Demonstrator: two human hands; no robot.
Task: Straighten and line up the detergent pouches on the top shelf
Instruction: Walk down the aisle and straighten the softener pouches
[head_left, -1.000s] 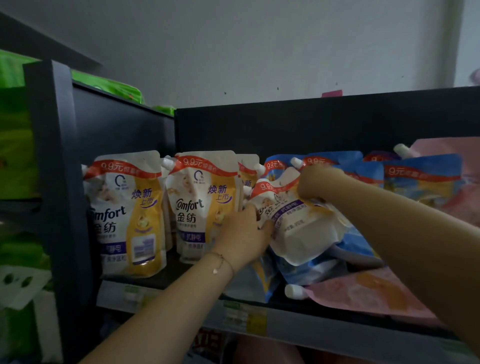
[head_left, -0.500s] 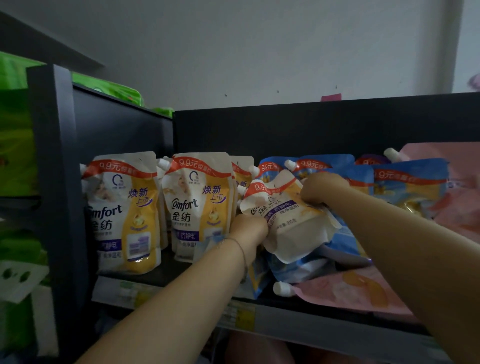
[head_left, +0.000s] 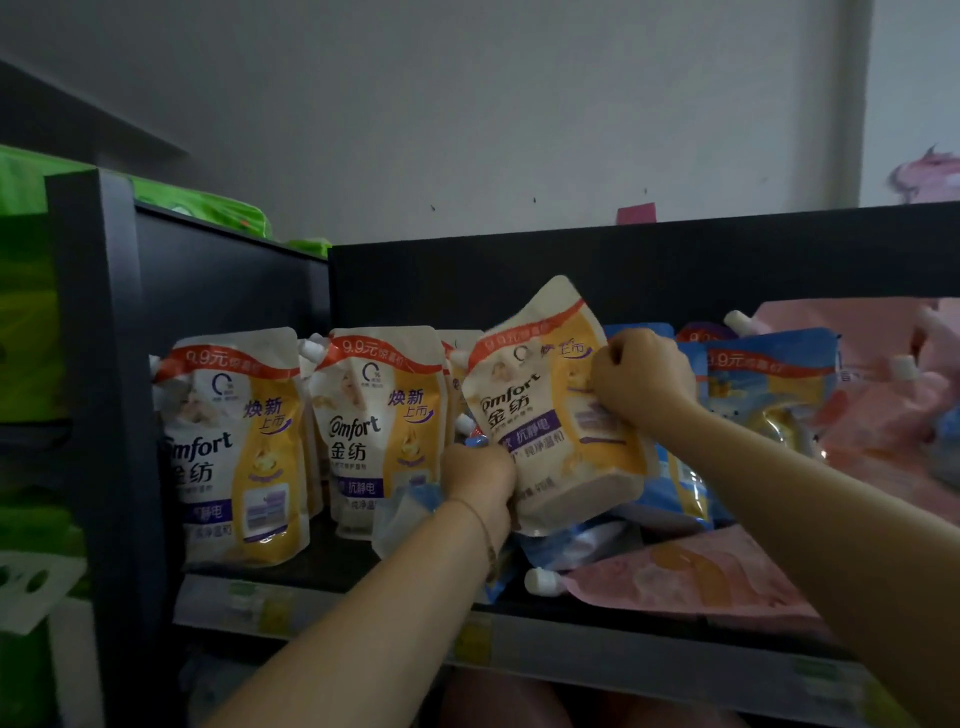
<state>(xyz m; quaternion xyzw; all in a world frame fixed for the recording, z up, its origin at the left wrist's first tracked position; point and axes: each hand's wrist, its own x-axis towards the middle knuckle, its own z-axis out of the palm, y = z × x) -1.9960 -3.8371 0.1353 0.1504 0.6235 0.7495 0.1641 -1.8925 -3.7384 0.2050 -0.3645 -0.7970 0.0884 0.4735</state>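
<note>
Head view: yellow pouch (head_left: 550, 410) sat tilted above fallen blue pouches (head_left: 675, 488) on the top shelf (head_left: 623, 657), at 3 o'clock of two standing pouches (head_left: 382, 426). Left hand (head_left: 480, 480) curled on its 7 o'clock corner, right hand (head_left: 641, 382) pinched its 3 o'clock edge. Looked soft, sloshy, slick; grip the seams.

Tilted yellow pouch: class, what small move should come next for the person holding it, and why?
Probably turn the tilted yellow pouch upright and set it down beside the standing yellow pouches. The right hand grips its right edge and the left hand its lower left corner; it is lifted, leaning, above fallen blue pouches, while its neighbours face front in a row.
</note>
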